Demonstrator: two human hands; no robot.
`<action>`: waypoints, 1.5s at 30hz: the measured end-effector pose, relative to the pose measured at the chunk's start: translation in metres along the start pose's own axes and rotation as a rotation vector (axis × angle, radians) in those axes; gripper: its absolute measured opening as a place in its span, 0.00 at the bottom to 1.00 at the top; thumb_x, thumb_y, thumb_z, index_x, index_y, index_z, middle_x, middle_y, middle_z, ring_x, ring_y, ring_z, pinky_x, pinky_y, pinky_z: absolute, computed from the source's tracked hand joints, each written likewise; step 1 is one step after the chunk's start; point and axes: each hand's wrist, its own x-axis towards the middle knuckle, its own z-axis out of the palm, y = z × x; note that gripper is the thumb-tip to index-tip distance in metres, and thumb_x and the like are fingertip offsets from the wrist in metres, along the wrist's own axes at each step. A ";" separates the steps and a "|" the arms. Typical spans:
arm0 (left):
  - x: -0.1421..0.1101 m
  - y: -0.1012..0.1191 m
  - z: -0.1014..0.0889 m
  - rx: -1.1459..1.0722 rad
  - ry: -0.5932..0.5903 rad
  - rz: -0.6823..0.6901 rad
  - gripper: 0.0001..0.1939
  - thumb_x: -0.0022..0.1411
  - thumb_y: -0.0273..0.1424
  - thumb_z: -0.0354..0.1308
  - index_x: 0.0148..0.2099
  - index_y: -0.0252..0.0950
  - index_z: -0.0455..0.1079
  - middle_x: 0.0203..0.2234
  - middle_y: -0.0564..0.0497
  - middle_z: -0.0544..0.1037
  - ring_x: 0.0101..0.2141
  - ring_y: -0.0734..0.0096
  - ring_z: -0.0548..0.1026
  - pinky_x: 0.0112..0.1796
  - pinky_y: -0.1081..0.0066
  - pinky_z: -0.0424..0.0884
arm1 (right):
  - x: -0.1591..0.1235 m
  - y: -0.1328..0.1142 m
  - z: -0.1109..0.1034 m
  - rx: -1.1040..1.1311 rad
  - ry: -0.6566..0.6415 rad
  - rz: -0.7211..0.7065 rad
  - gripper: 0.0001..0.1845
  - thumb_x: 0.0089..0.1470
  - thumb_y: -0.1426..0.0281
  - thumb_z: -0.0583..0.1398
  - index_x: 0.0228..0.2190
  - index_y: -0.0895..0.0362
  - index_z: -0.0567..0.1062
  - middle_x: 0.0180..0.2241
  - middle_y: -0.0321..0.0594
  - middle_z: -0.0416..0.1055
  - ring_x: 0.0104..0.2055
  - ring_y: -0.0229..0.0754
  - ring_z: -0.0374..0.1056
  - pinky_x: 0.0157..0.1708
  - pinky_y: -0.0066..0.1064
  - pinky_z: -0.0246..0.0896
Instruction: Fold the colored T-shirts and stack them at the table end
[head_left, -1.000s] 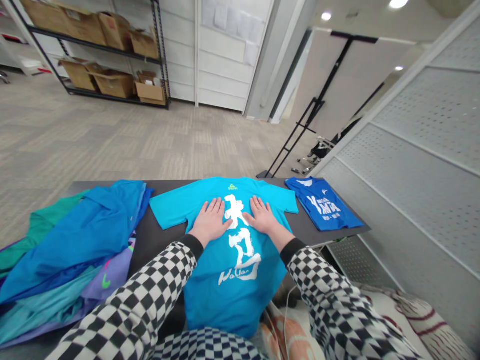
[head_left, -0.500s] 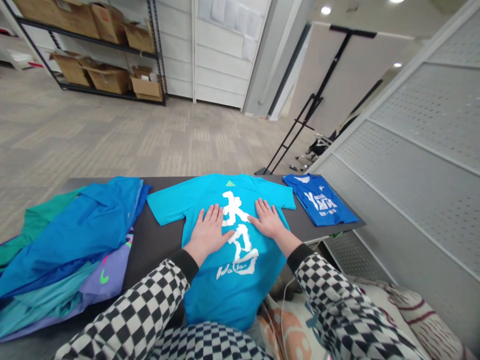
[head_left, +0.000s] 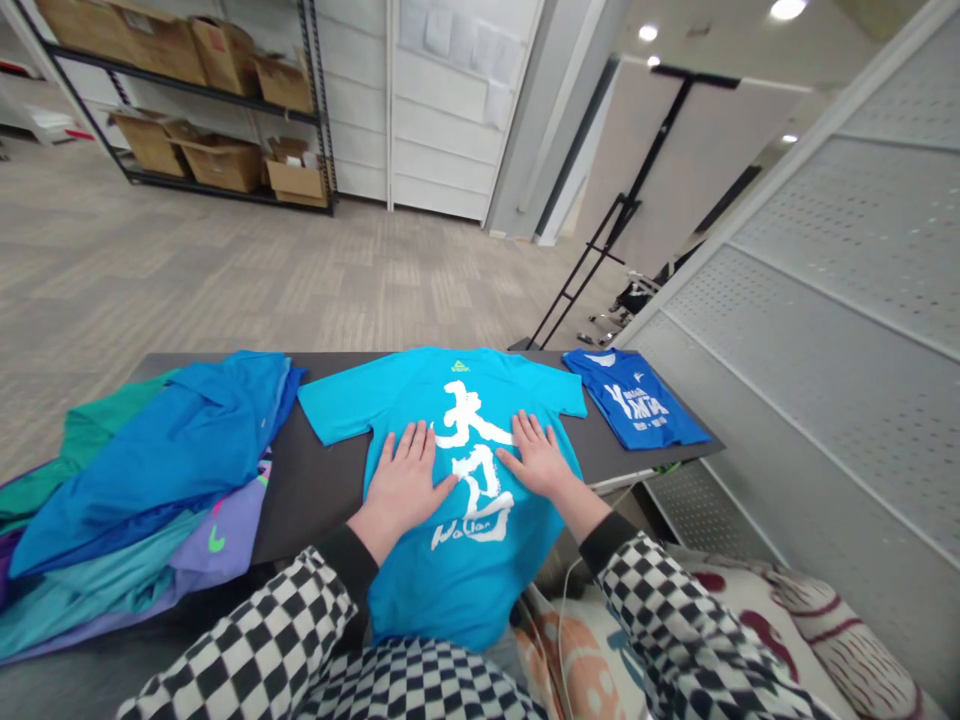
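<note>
A bright turquoise T-shirt [head_left: 450, 590] with white brush lettering lies spread on the dark table [head_left: 300, 500], collar end at the far edge and its lower part hanging over the near edge. My left hand [head_left: 405, 485] rests flat on the left of the lettering, fingers stretched out. On the right side of the print lies my right hand [head_left: 538, 455], also flat with the fingers extended. Neither hand grips the cloth. A folded royal blue T-shirt [head_left: 637, 400] sits at the table's right end. Left of the turquoise one is a loose heap of blue, green and purple garments [head_left: 165, 440].
A grey perforated partition [head_left: 847, 260] borders the table's right side. A black stand [head_left: 630, 210] rises behind it. Across the carpet is a shelf with cardboard boxes [head_left: 225, 160]. A patterned blanket [head_left: 750, 600] and a white cable [head_left: 564, 620] are at lower right.
Both hands have slid slightly down the T-shirt towards me, staying flat on it. The garments keep their places; the view has shifted a little.
</note>
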 end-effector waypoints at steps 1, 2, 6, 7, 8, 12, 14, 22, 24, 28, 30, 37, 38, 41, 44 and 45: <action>0.000 0.000 0.001 -0.005 0.002 0.000 0.52 0.75 0.63 0.45 0.85 0.31 0.51 0.82 0.36 0.51 0.81 0.41 0.46 0.77 0.41 0.35 | 0.000 0.000 0.001 0.003 -0.003 0.001 0.56 0.71 0.33 0.44 0.82 0.56 0.45 0.83 0.46 0.33 0.85 0.61 0.30 0.81 0.63 0.29; 0.001 0.000 0.001 -0.009 0.004 0.002 0.54 0.74 0.65 0.45 0.84 0.31 0.51 0.82 0.35 0.50 0.81 0.39 0.46 0.77 0.40 0.35 | 0.000 0.000 0.001 0.005 -0.004 0.001 0.57 0.71 0.32 0.45 0.82 0.56 0.44 0.83 0.45 0.32 0.85 0.61 0.30 0.81 0.63 0.28; 0.003 0.002 -0.003 -0.018 0.002 0.014 0.57 0.72 0.68 0.45 0.84 0.29 0.53 0.82 0.34 0.51 0.80 0.34 0.46 0.76 0.37 0.37 | 0.002 -0.001 -0.005 0.020 -0.029 0.001 0.56 0.71 0.33 0.45 0.82 0.56 0.43 0.83 0.45 0.30 0.85 0.62 0.29 0.80 0.63 0.27; 0.001 0.002 -0.004 -0.014 0.006 0.010 0.56 0.72 0.67 0.46 0.83 0.28 0.53 0.81 0.33 0.51 0.80 0.33 0.47 0.76 0.37 0.37 | 0.001 -0.001 -0.007 0.025 -0.033 0.003 0.56 0.71 0.33 0.45 0.82 0.57 0.44 0.83 0.45 0.30 0.85 0.62 0.29 0.80 0.63 0.27; -0.001 0.002 -0.005 -0.008 0.014 0.006 0.55 0.73 0.66 0.46 0.83 0.26 0.54 0.81 0.32 0.52 0.80 0.33 0.47 0.76 0.37 0.36 | -0.001 -0.001 -0.007 0.030 -0.028 0.004 0.56 0.71 0.33 0.45 0.82 0.57 0.44 0.83 0.46 0.31 0.85 0.62 0.28 0.81 0.62 0.27; -0.015 0.004 -0.004 0.003 0.044 0.018 0.50 0.77 0.60 0.45 0.83 0.25 0.54 0.81 0.31 0.52 0.80 0.36 0.48 0.77 0.40 0.34 | -0.016 -0.002 -0.003 0.036 0.016 -0.001 0.55 0.72 0.34 0.45 0.82 0.58 0.45 0.83 0.46 0.32 0.85 0.60 0.28 0.81 0.61 0.24; -0.021 0.004 -0.001 -0.009 0.028 0.013 0.51 0.76 0.60 0.46 0.84 0.26 0.52 0.81 0.33 0.51 0.80 0.37 0.48 0.77 0.40 0.35 | -0.023 -0.003 0.001 0.040 0.014 -0.007 0.56 0.72 0.34 0.46 0.82 0.57 0.46 0.83 0.46 0.32 0.85 0.61 0.30 0.81 0.62 0.25; -0.027 0.001 0.003 -0.006 0.022 -0.017 0.54 0.74 0.63 0.46 0.84 0.27 0.51 0.82 0.34 0.49 0.81 0.36 0.46 0.76 0.39 0.39 | -0.025 -0.001 0.003 0.035 -0.010 0.022 0.58 0.70 0.32 0.46 0.82 0.58 0.45 0.83 0.46 0.32 0.86 0.59 0.30 0.81 0.62 0.27; -0.028 0.001 0.001 -0.007 0.018 -0.018 0.54 0.75 0.63 0.45 0.84 0.28 0.50 0.82 0.35 0.48 0.81 0.37 0.46 0.76 0.39 0.39 | -0.024 -0.002 0.002 0.029 -0.011 0.030 0.57 0.71 0.32 0.45 0.82 0.58 0.45 0.83 0.47 0.32 0.85 0.59 0.30 0.81 0.62 0.27; -0.028 0.003 -0.006 -0.005 -0.004 -0.031 0.54 0.75 0.63 0.45 0.84 0.27 0.51 0.82 0.33 0.49 0.81 0.37 0.47 0.76 0.39 0.39 | -0.023 0.003 -0.002 0.035 -0.019 0.010 0.57 0.71 0.33 0.45 0.82 0.57 0.45 0.83 0.47 0.33 0.85 0.60 0.30 0.81 0.62 0.28; -0.028 0.003 -0.009 0.001 0.000 -0.016 0.54 0.75 0.62 0.45 0.84 0.25 0.50 0.81 0.32 0.49 0.81 0.38 0.46 0.77 0.39 0.37 | -0.023 0.011 -0.004 0.032 0.005 -0.004 0.55 0.72 0.35 0.44 0.82 0.57 0.46 0.83 0.46 0.33 0.85 0.60 0.30 0.81 0.61 0.27; -0.031 -0.012 -0.010 0.009 -0.040 0.022 0.52 0.76 0.61 0.45 0.84 0.25 0.50 0.82 0.32 0.47 0.81 0.40 0.46 0.77 0.40 0.41 | -0.031 0.048 0.002 -0.019 0.022 -0.039 0.51 0.74 0.39 0.43 0.82 0.58 0.47 0.83 0.47 0.36 0.85 0.58 0.34 0.81 0.59 0.32; -0.031 -0.014 -0.009 0.009 -0.038 0.027 0.53 0.76 0.61 0.45 0.84 0.25 0.50 0.82 0.32 0.47 0.81 0.39 0.46 0.77 0.40 0.41 | -0.032 0.051 0.003 -0.019 0.028 -0.050 0.51 0.74 0.39 0.43 0.82 0.58 0.48 0.83 0.47 0.36 0.85 0.58 0.35 0.81 0.59 0.32; -0.031 -0.014 -0.006 0.009 -0.024 0.031 0.51 0.76 0.61 0.46 0.83 0.26 0.52 0.82 0.32 0.48 0.81 0.39 0.47 0.77 0.40 0.41 | -0.032 0.055 0.006 0.004 0.038 -0.065 0.50 0.74 0.39 0.44 0.82 0.57 0.48 0.83 0.48 0.37 0.85 0.57 0.35 0.81 0.59 0.32; -0.029 -0.011 -0.010 -0.009 -0.008 0.028 0.49 0.77 0.58 0.48 0.83 0.25 0.54 0.81 0.31 0.51 0.80 0.38 0.48 0.77 0.40 0.42 | -0.029 0.053 0.002 0.047 0.030 -0.064 0.52 0.73 0.39 0.47 0.82 0.58 0.49 0.83 0.49 0.38 0.85 0.57 0.34 0.81 0.59 0.29; -0.029 -0.011 -0.015 -0.021 0.004 0.036 0.47 0.77 0.56 0.49 0.82 0.25 0.56 0.81 0.31 0.52 0.80 0.38 0.49 0.77 0.40 0.43 | -0.028 0.052 -0.001 0.071 0.023 -0.061 0.51 0.73 0.39 0.48 0.81 0.58 0.50 0.83 0.49 0.38 0.85 0.57 0.34 0.81 0.59 0.28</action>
